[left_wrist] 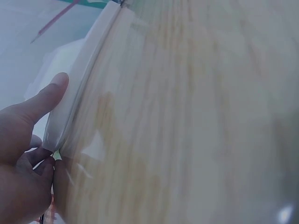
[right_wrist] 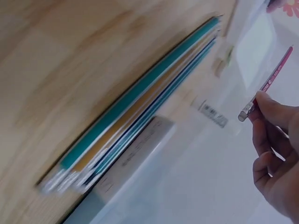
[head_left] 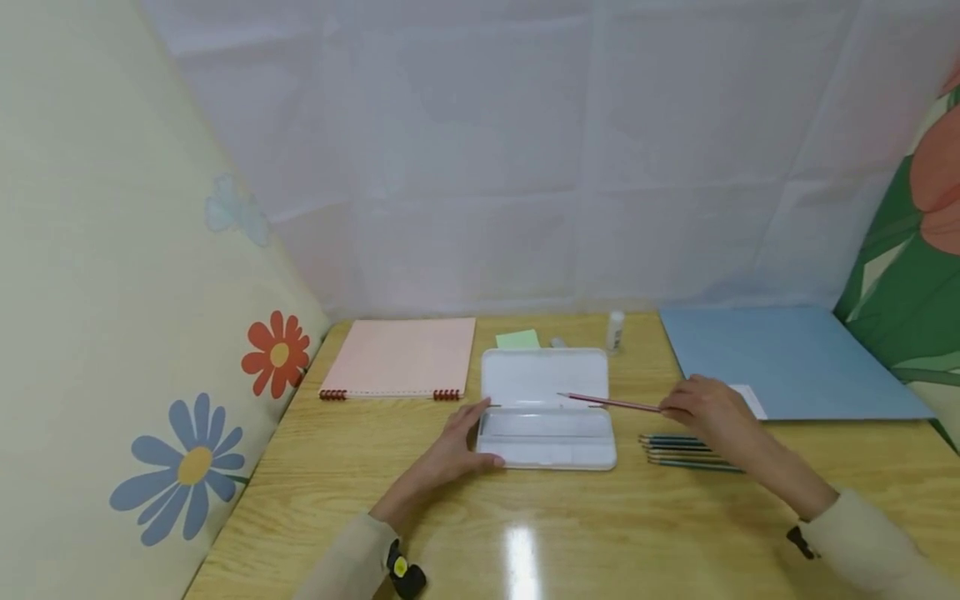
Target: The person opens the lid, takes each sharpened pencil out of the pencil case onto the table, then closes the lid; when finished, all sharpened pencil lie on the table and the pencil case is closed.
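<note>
An open white pencil case [head_left: 546,440] lies on the table with its lid [head_left: 543,375] folded back. My left hand [head_left: 457,446] holds the case's left end, the thumb [left_wrist: 58,88] at the front edge and the fingers towards the hinge side. My right hand [head_left: 708,412] pinches a red pencil [head_left: 615,403] near its eraser end. Its sharpened tip points left, over the lid and close to the hinge. Below the right hand, several pencils [head_left: 682,458] in green, dark blue and yellow lie side by side on the table, partly hidden by the hand in the head view.
A pink spiral notebook [head_left: 405,358] lies left of the case. Behind the lid are a light green paper [head_left: 517,339] and a small grey item [head_left: 558,342]. A white bottle [head_left: 616,331] stands at the back. A large blue folder [head_left: 795,362] lies at the right.
</note>
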### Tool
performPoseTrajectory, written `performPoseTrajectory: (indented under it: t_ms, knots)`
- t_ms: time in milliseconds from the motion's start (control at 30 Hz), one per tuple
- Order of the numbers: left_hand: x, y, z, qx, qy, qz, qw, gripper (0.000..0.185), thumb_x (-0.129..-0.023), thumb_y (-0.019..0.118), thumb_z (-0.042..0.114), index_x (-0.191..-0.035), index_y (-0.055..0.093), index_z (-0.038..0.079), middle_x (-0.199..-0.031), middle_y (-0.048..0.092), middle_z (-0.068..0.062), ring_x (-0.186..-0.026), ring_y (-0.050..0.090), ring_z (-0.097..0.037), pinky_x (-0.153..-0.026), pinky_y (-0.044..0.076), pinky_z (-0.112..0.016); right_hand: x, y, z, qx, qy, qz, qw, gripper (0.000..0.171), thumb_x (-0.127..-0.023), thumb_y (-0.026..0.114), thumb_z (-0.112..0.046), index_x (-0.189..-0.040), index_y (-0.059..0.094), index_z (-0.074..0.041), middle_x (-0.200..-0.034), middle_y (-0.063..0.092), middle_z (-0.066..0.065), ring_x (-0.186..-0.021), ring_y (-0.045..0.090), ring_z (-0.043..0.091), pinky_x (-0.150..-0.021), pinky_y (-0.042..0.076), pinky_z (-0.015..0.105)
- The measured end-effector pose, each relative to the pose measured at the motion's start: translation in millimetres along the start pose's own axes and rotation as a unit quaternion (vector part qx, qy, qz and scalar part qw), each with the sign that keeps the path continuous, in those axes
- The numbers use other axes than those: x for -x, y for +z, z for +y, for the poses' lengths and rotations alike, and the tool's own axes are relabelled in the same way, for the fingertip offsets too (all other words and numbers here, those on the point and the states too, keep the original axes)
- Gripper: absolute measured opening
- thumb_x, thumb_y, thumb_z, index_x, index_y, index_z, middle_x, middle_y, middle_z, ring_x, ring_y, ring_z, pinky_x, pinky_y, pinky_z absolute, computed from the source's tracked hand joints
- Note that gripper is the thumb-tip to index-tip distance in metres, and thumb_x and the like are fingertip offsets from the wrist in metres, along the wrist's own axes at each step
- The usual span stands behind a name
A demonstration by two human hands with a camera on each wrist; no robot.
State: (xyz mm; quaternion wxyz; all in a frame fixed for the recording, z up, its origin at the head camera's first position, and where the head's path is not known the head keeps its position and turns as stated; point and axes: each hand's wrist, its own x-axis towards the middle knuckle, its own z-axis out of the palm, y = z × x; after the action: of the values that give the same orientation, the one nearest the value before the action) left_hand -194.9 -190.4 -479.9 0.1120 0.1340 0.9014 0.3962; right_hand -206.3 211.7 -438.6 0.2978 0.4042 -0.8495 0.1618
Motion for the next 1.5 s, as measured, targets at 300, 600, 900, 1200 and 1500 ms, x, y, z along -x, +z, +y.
performPoseTrajectory:
  t_ms: [300, 600, 900, 1200, 1500]
  knots:
    - [-0.1, -0.1, -0.9, 0.006, 0.0, -0.005, 1.0, 0.1, -0.075, 0.081, 0.04, -0.154, 0.024, 0.017, -0.154, 0.023, -0.019, -0.14, 0.019, -0.041, -0.11, 0.023, -0.06, 41, -26, 21, 0.023, 0.014, -0.028, 0.999, 0.062, -0.095, 0.027, -0.05, -0.076, 0.073, -0.014, -0.072, 0.062, -0.006, -0.064, 0.052, 0.013, -0.052, 0.044, 0.024]
    - [-0.6, -0.2, 0.2, 0.004, -0.004, 0.0, 1.0, 0.1, -0.075, 0.081, 0.039, -0.154, 0.024, 0.017, -0.155, 0.022, -0.02, -0.141, 0.018, -0.042, -0.109, 0.023, -0.061, 68, -42, 35, 0.041, 0.029, -0.058, 0.997, 0.016, -0.061, 0.083, -0.008, -0.074, 0.073, -0.013, -0.068, 0.058, -0.007, -0.062, 0.051, 0.012, -0.051, 0.044, 0.024]
    - [-0.3, -1.1, 0.4, 0.001, -0.002, -0.005, 1.0, 0.1, -0.075, 0.081, 0.041, -0.154, 0.024, 0.017, -0.154, 0.023, -0.019, -0.141, 0.018, -0.041, -0.109, 0.023, -0.061, 93, -45, 46, 0.011, 0.013, -0.039, 0.999, 0.064, -0.096, 0.027, -0.051, -0.072, 0.073, -0.012, -0.068, 0.06, -0.008, -0.061, 0.048, 0.007, -0.051, 0.038, 0.018]
    - [0.0, -1.1, -0.2, -0.002, -0.001, -0.005, 1.0, 0.101, -0.075, 0.081, 0.043, -0.154, 0.023, 0.016, -0.155, 0.023, -0.02, -0.142, 0.015, -0.043, -0.109, 0.022, -0.062, 101, -47, 50, 0.004, 0.012, -0.061, 0.998, 0.02, -0.079, 0.072, -0.034, -0.072, 0.073, -0.015, -0.07, 0.062, -0.009, -0.063, 0.049, 0.004, -0.051, 0.039, 0.018]
    - [0.7, -1.1, 0.1, 0.0, -0.008, -0.006, 0.9999, 0.101, -0.075, 0.081, 0.043, -0.154, 0.024, 0.019, -0.155, 0.022, -0.017, -0.142, 0.016, -0.04, -0.11, 0.022, -0.061, 103, -40, 54, -0.006, 0.002, -0.053, 0.999, 0.058, -0.094, 0.033, -0.052, -0.072, 0.072, -0.015, -0.069, 0.06, -0.009, -0.062, 0.048, 0.004, -0.051, 0.037, 0.016]
